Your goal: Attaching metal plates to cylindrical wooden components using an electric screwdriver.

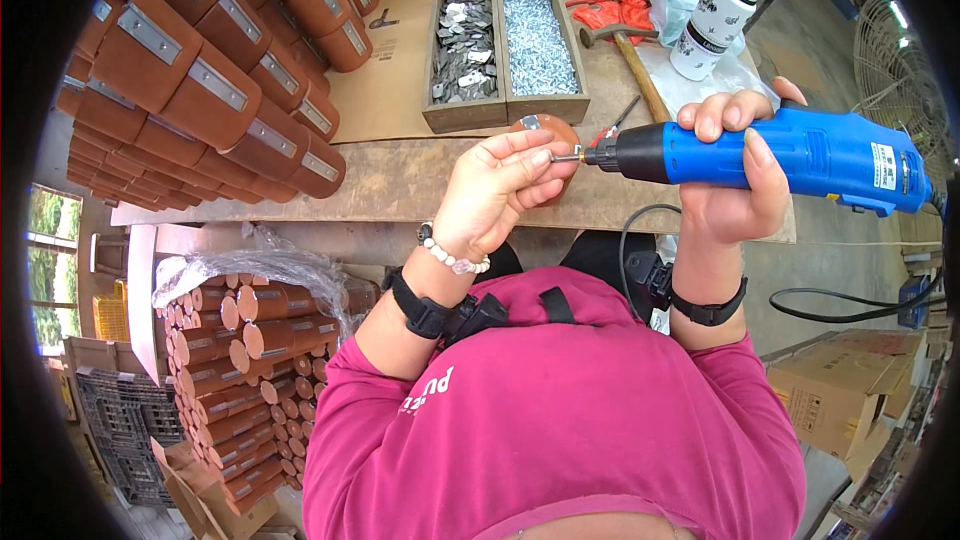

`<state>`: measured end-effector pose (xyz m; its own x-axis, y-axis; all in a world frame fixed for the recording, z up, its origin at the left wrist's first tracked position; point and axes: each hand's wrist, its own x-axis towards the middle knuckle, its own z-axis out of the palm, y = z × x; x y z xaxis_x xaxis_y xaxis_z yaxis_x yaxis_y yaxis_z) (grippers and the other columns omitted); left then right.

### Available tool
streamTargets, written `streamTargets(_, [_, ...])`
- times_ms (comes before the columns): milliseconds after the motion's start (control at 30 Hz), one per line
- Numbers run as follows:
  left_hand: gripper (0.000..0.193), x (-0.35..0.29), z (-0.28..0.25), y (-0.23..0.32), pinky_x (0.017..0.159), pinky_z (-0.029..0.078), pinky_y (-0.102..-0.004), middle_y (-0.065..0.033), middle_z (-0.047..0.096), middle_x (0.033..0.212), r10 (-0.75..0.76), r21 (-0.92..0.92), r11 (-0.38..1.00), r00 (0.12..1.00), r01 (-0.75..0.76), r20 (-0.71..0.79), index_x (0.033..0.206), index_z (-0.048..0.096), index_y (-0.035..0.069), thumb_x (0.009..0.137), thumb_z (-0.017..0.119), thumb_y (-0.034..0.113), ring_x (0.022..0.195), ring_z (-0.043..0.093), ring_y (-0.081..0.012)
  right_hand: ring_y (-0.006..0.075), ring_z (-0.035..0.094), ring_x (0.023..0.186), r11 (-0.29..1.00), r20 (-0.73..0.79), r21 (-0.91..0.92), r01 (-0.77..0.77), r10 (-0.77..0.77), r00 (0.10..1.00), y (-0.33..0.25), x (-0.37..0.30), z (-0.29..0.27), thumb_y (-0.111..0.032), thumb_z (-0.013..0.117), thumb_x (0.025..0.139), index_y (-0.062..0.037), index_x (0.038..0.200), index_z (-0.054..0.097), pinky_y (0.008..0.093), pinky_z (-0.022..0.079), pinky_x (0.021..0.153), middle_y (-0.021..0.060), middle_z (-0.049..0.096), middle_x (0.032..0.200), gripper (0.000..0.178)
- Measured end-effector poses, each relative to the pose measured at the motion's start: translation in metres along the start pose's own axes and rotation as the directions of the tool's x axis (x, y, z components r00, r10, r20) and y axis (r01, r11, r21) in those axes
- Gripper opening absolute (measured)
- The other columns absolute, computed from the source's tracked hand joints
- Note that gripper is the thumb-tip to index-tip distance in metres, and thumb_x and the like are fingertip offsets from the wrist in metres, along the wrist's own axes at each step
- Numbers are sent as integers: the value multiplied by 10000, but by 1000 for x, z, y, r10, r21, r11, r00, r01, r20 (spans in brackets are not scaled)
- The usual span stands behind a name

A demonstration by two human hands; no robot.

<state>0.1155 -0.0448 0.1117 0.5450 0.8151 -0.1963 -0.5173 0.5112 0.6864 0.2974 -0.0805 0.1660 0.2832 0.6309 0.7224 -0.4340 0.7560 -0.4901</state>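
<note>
My right hand (735, 175) is wrapped round a blue electric screwdriver (810, 152), held level with its black nose to the left. At the tip of its metal bit (570, 157), the thumb and fingers of my left hand (505, 180) are pinched together. What they hold there is too small to make out. Just behind that hand, and partly hidden by it, is a reddish-brown cylinder (560, 130) with a small metal piece at its top. Beyond it stands a two-part wooden box, with grey metal plates (465, 50) on the left and silvery screws (541, 45) on the right.
Stacked brown cylinders with metal strips (215, 90) fill the table's left side. A hammer (640, 70), red plastic (615, 2) and a white bottle (717, 17) lie or stand at the back right. More cylinders (245, 370) are piled low on the left. A black cable (850, 315) hangs at right.
</note>
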Motion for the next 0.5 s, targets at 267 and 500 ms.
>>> streamTargets(267, [197,-3,5,-5,664,516,-252,-132,577,916,-3,128,992,1000,6,-24,1004,500,-16,824,484,63,805,599,-208,229,506,676,999,-18,41,5,-4,1000,-2,0,2,-46,459,717,-32,1169,209,414,428,675,119,466,794,517])
streamTargets(500, [134,-4,-1,0,543,492,-225,-92,588,751,-92,370,927,992,54,85,915,509,5,809,522,86,621,590,-140,196,467,688,998,14,-6,-60,60,998,-7,-1,-1,-121,461,702,-17,1172,290,381,392,680,100,448,792,511])
